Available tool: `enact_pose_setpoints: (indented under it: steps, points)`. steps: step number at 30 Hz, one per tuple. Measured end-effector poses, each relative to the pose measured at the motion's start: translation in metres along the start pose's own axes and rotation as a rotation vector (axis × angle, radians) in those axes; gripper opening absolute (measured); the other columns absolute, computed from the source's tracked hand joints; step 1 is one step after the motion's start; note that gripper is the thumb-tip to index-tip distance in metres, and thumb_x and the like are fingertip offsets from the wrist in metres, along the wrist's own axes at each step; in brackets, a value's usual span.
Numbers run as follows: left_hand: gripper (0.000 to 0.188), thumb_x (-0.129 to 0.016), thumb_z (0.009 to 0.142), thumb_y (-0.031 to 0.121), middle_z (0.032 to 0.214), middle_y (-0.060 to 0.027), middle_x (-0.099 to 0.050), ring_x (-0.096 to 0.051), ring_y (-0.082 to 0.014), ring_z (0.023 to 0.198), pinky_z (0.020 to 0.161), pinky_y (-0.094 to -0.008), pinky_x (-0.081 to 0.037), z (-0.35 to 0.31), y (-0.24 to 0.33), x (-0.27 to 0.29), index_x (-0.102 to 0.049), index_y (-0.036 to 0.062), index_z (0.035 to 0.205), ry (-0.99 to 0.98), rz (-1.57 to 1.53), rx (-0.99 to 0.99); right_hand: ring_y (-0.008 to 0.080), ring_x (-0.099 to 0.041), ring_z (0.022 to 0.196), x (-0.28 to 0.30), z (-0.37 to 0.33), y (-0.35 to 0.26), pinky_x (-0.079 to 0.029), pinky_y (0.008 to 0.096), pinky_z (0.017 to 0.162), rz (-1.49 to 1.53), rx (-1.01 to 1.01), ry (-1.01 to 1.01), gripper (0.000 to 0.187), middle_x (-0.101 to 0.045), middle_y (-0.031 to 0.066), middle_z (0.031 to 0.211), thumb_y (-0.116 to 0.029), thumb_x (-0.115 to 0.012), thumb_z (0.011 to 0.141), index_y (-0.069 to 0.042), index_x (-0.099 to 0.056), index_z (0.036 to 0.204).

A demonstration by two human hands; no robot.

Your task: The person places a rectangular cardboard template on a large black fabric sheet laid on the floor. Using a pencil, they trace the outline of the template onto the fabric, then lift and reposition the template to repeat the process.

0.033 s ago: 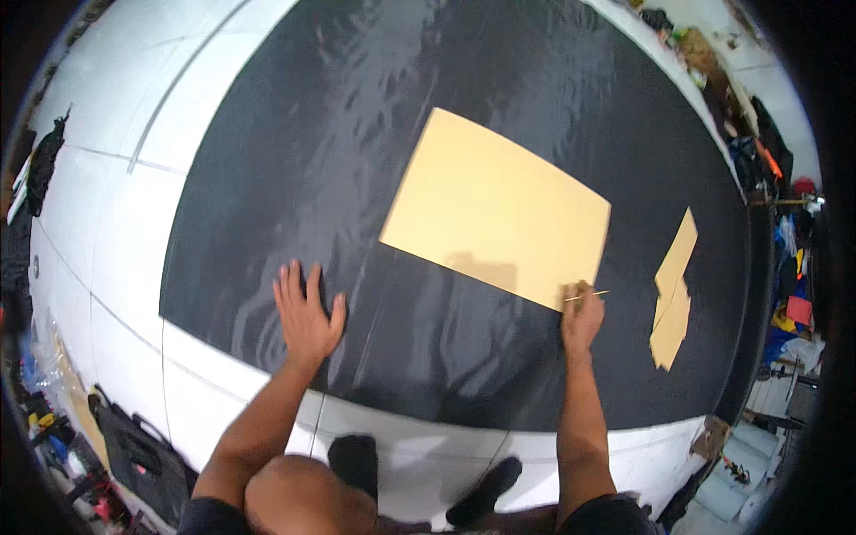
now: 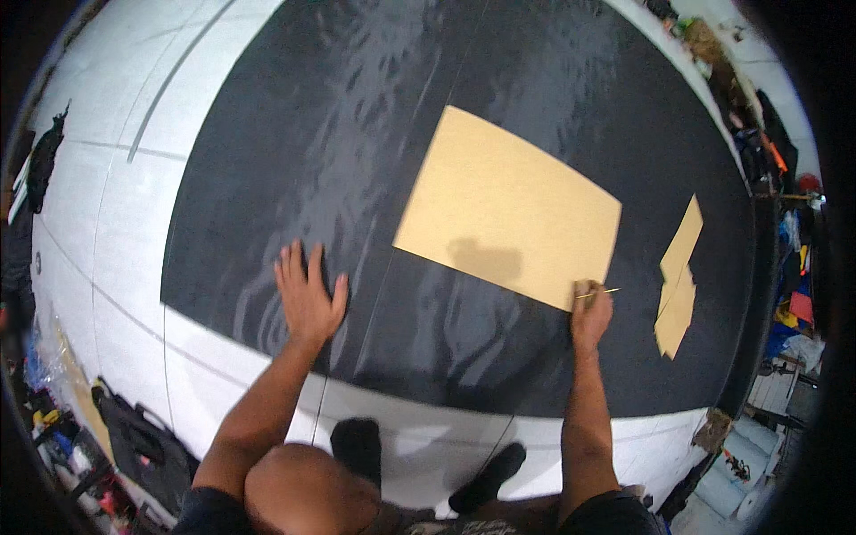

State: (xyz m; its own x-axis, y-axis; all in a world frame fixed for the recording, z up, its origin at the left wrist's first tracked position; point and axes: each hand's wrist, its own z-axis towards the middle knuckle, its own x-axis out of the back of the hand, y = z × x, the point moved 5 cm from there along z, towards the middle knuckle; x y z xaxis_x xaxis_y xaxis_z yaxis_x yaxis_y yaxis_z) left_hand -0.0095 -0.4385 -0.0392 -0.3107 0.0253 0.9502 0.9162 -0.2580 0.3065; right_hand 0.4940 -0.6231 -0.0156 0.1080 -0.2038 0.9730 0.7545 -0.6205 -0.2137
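Observation:
A tan rectangular sheet [image 2: 513, 196], like card or thick paper, lies flat and slanted on a large black mat [image 2: 294, 160]. My right hand [image 2: 591, 316] is at the sheet's near right corner, its fingers closed around a thin, yellowish, pen-like stick [image 2: 611, 290]. The stick pokes out to the right; whether its tip touches the sheet is hidden. My left hand [image 2: 309, 299] rests palm down on the mat, fingers spread, to the left of the sheet and apart from it. A dark shadow falls on the sheet's near edge.
Narrow tan offcuts [image 2: 678, 294] with jagged ends lie on the mat to the right. White tiled floor [image 2: 125, 250] surrounds the mat. A black case [image 2: 143, 446] and clutter stand at the lower left; more clutter [image 2: 794, 303] lines the right side.
The whole view has shifted slightly. The tan sheet and my right hand appear a little farther right. My left hand stays flat on the mat, and the right keeps its hold on the stick.

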Motion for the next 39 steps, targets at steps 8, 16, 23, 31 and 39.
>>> enact_pose_setpoints:
  steps: [8, 16, 23, 31, 39]
  points:
    - [0.073, -0.065, 0.093, 0.048, 0.16, -0.0295, -0.028, -0.018, -0.047, 0.152, 0.124, -0.0579, -0.009, 0.001, -0.018, 0.009, -0.047, 0.006, 0.149, 0.019, -0.16, -0.02, 0.0389, -0.047, 0.136, 0.016, -0.115, 0.047, -0.039, 0.0494, 0.112, 0.085, -0.023, 0.005, 0.038, -0.055, 0.022, 0.141, -0.031, -0.069, 0.098, -0.005, -0.066, 0.125]
    - [0.081, -0.074, 0.081, 0.062, 0.16, -0.0252, -0.033, -0.023, -0.0485, 0.151, 0.122, -0.0622, -0.016, -0.019, 0.037, 0.025, -0.054, 0.0206, 0.147, -0.285, -0.215, -0.509, 0.0396, -0.04, 0.144, 0.011, -0.21, 0.048, -0.028, 0.0532, 0.119, 0.127, 0.036, 0.018, 0.04, -0.052, 0.0181, 0.148, -0.024, -0.075, 0.093, -0.006, -0.064, 0.126]
    - [0.105, -0.08, 0.067, 0.072, 0.166, -0.0204, -0.024, -0.018, -0.0441, 0.154, 0.123, -0.0632, -0.014, -0.035, 0.045, 0.013, -0.042, 0.0298, 0.155, -0.485, 0.074, -0.661, 0.0406, -0.043, 0.139, 0.012, -0.238, 0.039, -0.031, 0.0541, 0.117, 0.17, 0.015, 0.05, 0.048, -0.055, 0.0182, 0.142, -0.029, -0.08, 0.088, -0.005, -0.062, 0.126]
    - [0.116, -0.086, 0.058, 0.069, 0.168, -0.0166, -0.02, -0.015, -0.0406, 0.156, 0.126, -0.0581, -0.014, -0.03, 0.042, 0.02, -0.04, 0.0289, 0.157, -0.593, 0.056, -0.655, 0.0404, -0.044, 0.139, 0.02, -0.231, 0.04, -0.033, 0.0518, 0.116, 0.196, -0.029, 0.036, 0.054, -0.053, 0.0207, 0.146, -0.031, -0.081, 0.086, -0.003, -0.062, 0.129]
    - [0.123, -0.087, 0.058, 0.066, 0.169, -0.017, -0.019, -0.013, -0.0408, 0.156, 0.127, -0.0562, -0.011, -0.033, 0.038, 0.023, -0.034, 0.0209, 0.159, -0.565, -0.025, -0.673, 0.0419, -0.046, 0.137, 0.021, -0.229, 0.038, -0.036, 0.0519, 0.114, 0.137, 0.041, 0.053, 0.051, -0.055, 0.0232, 0.144, -0.029, -0.08, 0.088, -0.002, -0.063, 0.127]
